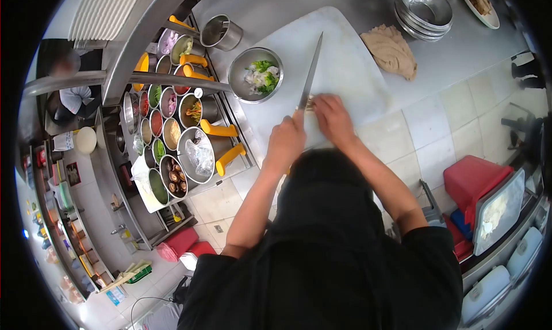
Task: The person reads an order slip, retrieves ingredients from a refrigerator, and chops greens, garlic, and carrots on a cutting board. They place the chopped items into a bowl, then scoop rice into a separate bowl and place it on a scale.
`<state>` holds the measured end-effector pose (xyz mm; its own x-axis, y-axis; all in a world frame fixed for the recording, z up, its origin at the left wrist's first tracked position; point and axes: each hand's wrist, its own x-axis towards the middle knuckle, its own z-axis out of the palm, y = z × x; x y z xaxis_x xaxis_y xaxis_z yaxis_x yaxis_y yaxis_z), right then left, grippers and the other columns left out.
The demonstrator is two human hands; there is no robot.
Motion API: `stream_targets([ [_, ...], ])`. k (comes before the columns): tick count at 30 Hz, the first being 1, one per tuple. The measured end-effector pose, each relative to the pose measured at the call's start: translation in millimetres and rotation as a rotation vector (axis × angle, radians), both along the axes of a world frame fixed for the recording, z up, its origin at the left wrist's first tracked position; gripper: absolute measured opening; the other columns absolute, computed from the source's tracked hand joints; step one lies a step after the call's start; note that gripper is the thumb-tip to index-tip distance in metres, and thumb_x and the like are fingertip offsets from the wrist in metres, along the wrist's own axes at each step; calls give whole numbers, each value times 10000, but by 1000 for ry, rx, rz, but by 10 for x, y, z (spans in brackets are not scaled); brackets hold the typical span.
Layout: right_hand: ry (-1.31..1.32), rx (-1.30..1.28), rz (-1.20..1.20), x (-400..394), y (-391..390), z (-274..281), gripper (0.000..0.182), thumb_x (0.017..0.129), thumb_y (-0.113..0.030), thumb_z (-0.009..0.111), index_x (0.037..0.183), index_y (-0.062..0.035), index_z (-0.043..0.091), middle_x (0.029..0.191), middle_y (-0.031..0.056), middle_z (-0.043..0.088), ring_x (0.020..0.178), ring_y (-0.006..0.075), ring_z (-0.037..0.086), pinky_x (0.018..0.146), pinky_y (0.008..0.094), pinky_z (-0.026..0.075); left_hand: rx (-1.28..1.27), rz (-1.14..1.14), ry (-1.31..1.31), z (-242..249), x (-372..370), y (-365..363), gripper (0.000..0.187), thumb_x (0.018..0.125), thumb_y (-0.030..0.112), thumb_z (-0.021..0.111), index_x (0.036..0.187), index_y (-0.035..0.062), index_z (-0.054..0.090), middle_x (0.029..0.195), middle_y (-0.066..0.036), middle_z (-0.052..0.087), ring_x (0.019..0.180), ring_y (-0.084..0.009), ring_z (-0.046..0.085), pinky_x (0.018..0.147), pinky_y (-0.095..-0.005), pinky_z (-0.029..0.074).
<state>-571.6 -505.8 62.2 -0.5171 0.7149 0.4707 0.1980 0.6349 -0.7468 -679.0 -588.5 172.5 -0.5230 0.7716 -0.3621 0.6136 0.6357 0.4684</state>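
My left hand [287, 139] is closed round the handle of a long knife [314, 71], whose blade points away from me over the white cutting board [345, 48]. Close beside the blade's base, my right hand [334, 120] has its fingers bent and together on small pale food pieces [310, 104]. What those pieces are is too small to tell. A steel bowl [234, 81] stands at the board's left edge, holding chopped green and white food [261, 77].
Left of the board are many steel containers of ingredients [171, 133], some with yellow handles [230, 159], and a steel pot [230, 36]. A tan cloth [391, 51], stacked bowls [424, 10] and an oval plate [489, 19] lie at the right. Another person [77, 94] is at far left.
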Motion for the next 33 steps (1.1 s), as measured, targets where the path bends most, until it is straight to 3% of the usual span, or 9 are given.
stream_targets([
  [7, 21, -27, -26, -8, 6, -47, 165, 820, -14, 650, 983, 18, 647, 1029, 131, 632, 992, 311, 580, 842, 378, 508, -119, 94, 11, -114, 187, -354, 451, 1008, 331, 403, 883, -71, 566, 762, -362, 606, 775, -526, 605, 732, -568, 487],
  [10, 20, -38, -12, -13, -22, -96, 172, 813, -9, 654, 982, 21, 649, 1026, 130, 640, 987, 311, 584, 836, 377, 511, 66, 91, 132, -650, 196, -284, 492, 1020, 335, 400, 780, -63, 561, 721, -357, 597, 748, -549, 587, 664, -572, 466],
  [13, 19, -44, 3, 5, -10, -116, 173, 803, 8, 652, 975, 24, 652, 1028, 131, 644, 992, 311, 586, 833, 378, 514, 131, 75, 97, -631, 62, -20, 483, 1014, 328, 413, 789, -71, 565, 715, -359, 594, 731, -549, 585, 664, -578, 468],
  [14, 17, -46, 10, 15, -15, -105, 173, 798, 15, 651, 971, 24, 653, 1028, 131, 645, 995, 311, 586, 833, 378, 515, 61, 27, 146, -553, 19, 45, 447, 1003, 332, 421, 887, -78, 559, 712, -353, 601, 700, -526, 608, 655, -573, 499],
  [18, 43, -31, 14, 10, 37, -71, 191, 775, 37, 645, 965, 22, 659, 1026, 132, 647, 995, 317, 586, 829, 380, 516, 43, -92, 73, -75, 64, -21, 429, 1005, 314, 406, 959, -90, 544, 790, -379, 602, 771, -527, 607, 745, -584, 481],
  [21, 76, -40, -5, -7, 19, -88, 203, 769, 54, 642, 968, 22, 665, 1008, 151, 649, 944, 344, 593, 806, 404, 509, -84, 49, 71, -351, 212, -216, 429, 1008, 311, 397, 950, -88, 542, 788, -369, 608, 766, -535, 602, 734, -589, 477],
  [23, 76, -58, -10, -4, 22, -108, 197, 767, 50, 647, 961, 21, 665, 1002, 149, 650, 935, 341, 595, 802, 403, 509, 9, 68, 79, -536, 213, -162, 460, 1012, 325, 405, 854, -79, 557, 790, -363, 610, 780, -540, 597, 722, -592, 470],
  [28, 55, -46, -16, -19, 68, -143, 194, 755, 45, 648, 944, 6, 666, 984, 125, 655, 951, 318, 593, 805, 382, 519, 80, 74, 68, -352, 69, 122, 495, 1016, 329, 420, 789, -83, 576, 775, -365, 603, 779, -545, 587, 697, -590, 456],
  [33, 118, -100, -36, -8, 29, -132, 182, 754, 52, 658, 929, 2, 668, 955, 123, 660, 906, 332, 597, 785, 396, 509, -16, 97, 66, -341, 270, -211, 520, 1019, 360, 401, 801, -79, 573, 751, -362, 601, 784, -542, 588, 704, -584, 457],
])
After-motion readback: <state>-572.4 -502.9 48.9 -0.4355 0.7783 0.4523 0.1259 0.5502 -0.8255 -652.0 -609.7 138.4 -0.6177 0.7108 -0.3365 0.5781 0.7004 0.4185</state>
